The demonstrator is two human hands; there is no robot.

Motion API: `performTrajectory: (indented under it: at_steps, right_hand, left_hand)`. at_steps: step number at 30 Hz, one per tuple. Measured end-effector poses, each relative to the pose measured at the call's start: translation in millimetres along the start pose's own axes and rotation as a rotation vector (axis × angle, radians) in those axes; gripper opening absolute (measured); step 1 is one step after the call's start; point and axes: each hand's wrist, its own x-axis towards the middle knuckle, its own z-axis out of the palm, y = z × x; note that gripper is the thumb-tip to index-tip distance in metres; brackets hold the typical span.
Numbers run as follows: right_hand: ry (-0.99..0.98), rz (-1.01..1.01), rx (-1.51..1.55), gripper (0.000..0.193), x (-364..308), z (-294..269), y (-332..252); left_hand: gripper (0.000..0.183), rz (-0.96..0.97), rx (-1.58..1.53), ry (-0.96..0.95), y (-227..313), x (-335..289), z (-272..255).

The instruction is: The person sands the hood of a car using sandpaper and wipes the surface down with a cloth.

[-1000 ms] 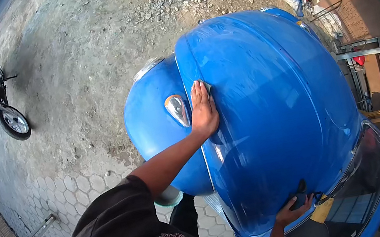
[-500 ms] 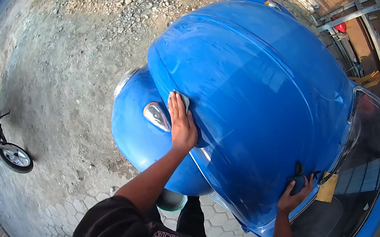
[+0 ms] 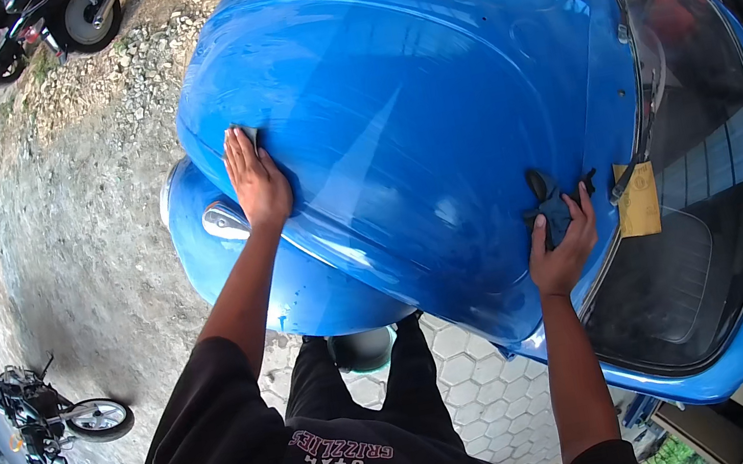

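A blue car's rounded hood (image 3: 427, 93) fills the middle of the view. My left hand (image 3: 259, 180) lies on its near front edge, fingers together, pressing a small grey sheet (image 3: 247, 136) that looks like sandpaper; most of the sheet is hidden under the fingers. Beside that hand, a chrome-rimmed lamp (image 3: 222, 220) sits on the blue fender (image 3: 303, 294). Close to the windshield, my right hand (image 3: 566, 249) has its thumb and fingers around a crumpled dark cloth (image 3: 549, 211) resting on the hood.
Right of the cloth, a yellow-brown paper (image 3: 637, 200) lies by the wiper (image 3: 626, 179) on the windshield (image 3: 697, 274). A dark bucket (image 3: 362, 351) stands between my legs on hexagonal pavers (image 3: 477, 377). Motorcycles (image 3: 46, 414) stand on the dirt at left and far left.
My view has shifted over the car. The left hand has slid farther forward along the hood's edge, past the lamp, with the grey sheet. My right hand stays at the dark cloth.
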Motion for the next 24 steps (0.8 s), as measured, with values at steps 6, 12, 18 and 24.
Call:
performTrajectory:
  at_steps: [6, 12, 18, 24]
  right_hand:
    - [-0.011, 0.016, 0.005, 0.056, -3.1, 0.1, 8.9]
    - [0.094, -0.061, 0.047, 0.067, -2.4, -4.5, 5.4]
    - [-0.103, -0.392, 0.596, 0.075, -16.5, -31.2, -51.8]
    - [-0.597, -0.628, 0.409, 0.075, -41.8, 5.9, -79.6]
  left_hand:
    - [0.09, 0.364, -0.133, -0.433, 142.7, -168.8, -63.0]
    - [0.086, 0.496, -0.317, -0.585, 200.8, -222.5, -72.1]
    - [0.089, 0.211, -0.613, -0.588, 207.0, -207.3, -91.3]
    - [0.11, 0.587, -0.43, -0.631, 157.5, -189.0, -95.0]
